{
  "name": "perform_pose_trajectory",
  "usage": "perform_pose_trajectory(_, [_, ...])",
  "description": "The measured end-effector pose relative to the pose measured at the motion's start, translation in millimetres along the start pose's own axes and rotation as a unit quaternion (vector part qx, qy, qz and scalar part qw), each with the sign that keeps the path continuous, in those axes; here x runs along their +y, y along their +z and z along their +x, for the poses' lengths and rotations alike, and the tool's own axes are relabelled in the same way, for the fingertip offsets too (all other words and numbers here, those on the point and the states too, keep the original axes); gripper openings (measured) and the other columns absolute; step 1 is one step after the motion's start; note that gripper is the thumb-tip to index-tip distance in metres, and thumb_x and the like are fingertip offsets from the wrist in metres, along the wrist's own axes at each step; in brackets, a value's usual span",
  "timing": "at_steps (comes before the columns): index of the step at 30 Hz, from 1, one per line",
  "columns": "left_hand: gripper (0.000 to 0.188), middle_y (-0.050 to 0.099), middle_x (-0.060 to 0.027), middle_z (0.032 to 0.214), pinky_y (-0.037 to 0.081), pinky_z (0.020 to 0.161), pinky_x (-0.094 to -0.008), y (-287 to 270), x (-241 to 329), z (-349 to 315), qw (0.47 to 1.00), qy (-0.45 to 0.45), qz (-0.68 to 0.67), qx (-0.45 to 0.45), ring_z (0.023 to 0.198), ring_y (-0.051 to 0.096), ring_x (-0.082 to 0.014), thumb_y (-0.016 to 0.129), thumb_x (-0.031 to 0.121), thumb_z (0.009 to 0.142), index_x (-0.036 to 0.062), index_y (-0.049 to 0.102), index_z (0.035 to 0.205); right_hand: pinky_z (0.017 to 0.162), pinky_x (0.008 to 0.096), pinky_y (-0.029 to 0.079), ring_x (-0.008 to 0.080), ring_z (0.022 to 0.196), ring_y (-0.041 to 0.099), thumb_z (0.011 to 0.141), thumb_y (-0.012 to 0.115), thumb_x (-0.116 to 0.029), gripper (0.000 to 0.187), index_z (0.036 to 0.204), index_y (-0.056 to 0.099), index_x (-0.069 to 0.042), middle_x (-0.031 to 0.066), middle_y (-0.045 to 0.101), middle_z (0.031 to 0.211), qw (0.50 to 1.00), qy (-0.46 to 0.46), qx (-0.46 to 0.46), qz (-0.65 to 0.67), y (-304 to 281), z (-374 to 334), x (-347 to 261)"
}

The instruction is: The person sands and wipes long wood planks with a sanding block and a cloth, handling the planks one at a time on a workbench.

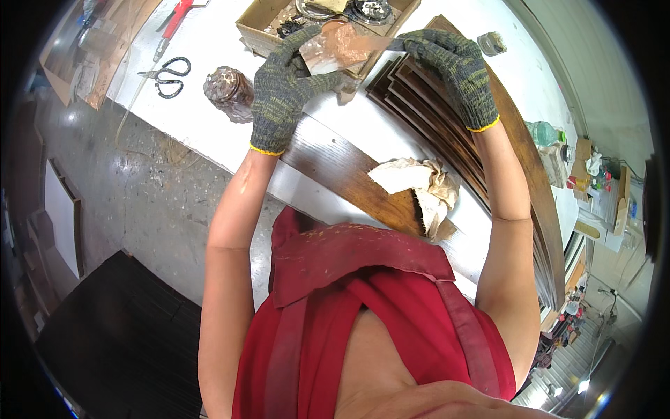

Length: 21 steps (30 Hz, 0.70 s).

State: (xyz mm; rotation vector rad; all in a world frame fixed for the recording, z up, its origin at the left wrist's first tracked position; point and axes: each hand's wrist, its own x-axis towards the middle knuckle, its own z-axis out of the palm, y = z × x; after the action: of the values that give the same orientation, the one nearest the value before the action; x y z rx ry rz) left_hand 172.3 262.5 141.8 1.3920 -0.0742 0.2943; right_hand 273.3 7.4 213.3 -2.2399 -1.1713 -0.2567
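Both my hands wear dark grey-green knitted gloves with yellow cuffs. My left hand [283, 94] is closed on a flat, pale piece smeared with brown putty [325, 54]. In my right hand [453, 73] is a putty knife [380, 43], its blade reaching left to the putty. Below the hands, a dark brown wooden board [349, 164] lies across the white table. A crumpled cream cloth [422, 185] rests on that board. Under and beside my right hand, several curved dark wooden slats [433, 115] are stacked. A stained jar [229, 92] stands left of my left hand.
An open cardboard box [262, 35] with tins sits at the table's far side. Black-handled scissors [169, 77] and a red-handled tool [174, 19] lie at the far left. A small stained cup [492, 43] is at the far right. Grey floor [160, 188] shows left of the table.
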Motion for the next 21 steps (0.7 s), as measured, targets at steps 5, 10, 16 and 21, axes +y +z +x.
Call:
perform_pose_trajectory(5, [0.066, 0.055, -0.0116, 0.135, 0.051, 0.097, -0.0311, -1.5, 1.0, -1.7, 1.000, -0.025, 0.008, -0.014, 0.121, 0.056, -0.0202, 0.078, 0.004, 0.079, -0.0014, 0.048, 0.137, 0.084, 0.0303, 0.057, 0.0190, 0.094, 0.069, 0.088, 0.067, -0.010, 0.027, 0.114, 0.072, -0.013, 0.0072, 0.071, 0.109, 0.984, -0.089, 0.103, -0.113, 6.9, 1.0, -19.8])
perform_pose_trajectory(10, [0.057, 0.059, -0.0112, 0.131, 0.051, 0.096, -0.0312, -2.5, -1.5, -2.0, 0.997, -0.067, -0.039, -0.026, 0.117, 0.058, -0.0186, 0.076, 0.006, 0.082, -0.0016, 0.053, 0.133, 0.064, 0.0370, 0.050, 0.0243, 0.076, 0.064, 0.075, 0.073, -0.024, 0.046, 0.121, 0.068, -0.021, 0.0038, 0.067, 0.087, 0.937, -0.164, 0.023, -0.307, 12.5, -2.3, -39.2])
perform_pose_trajectory(16, [0.070, 0.067, -0.0134, 0.117, 0.056, 0.091, -0.0311, -4.5, -6.0, -2.5, 0.996, 0.059, 0.069, 0.014, 0.105, 0.066, -0.0188, 0.084, 0.007, 0.073, -0.0001, 0.051, 0.134, 0.073, 0.0383, 0.053, 0.0271, 0.085, 0.066, 0.086, 0.067, -0.025, 0.032, 0.117, 0.071, -0.018, 0.0067, 0.070, 0.096, 0.994, -0.044, 0.032, -0.092, 0.3, -15.3, -42.3])
perform_pose_trajectory(21, [0.072, 0.065, -0.0112, 0.124, 0.055, 0.092, -0.0313, -5.7, -4.3, -5.0, 0.993, 0.055, 0.108, 0.014, 0.110, 0.064, -0.0189, 0.086, 0.010, 0.071, 0.0039, 0.053, 0.134, 0.080, 0.0356, 0.056, 0.0268, 0.090, 0.068, 0.088, 0.066, -0.015, 0.026, 0.113, 0.072, -0.015, 0.0080, 0.072, 0.102, 0.989, 0.096, -0.021, 0.111, -1.0, -9.5, -29.9])
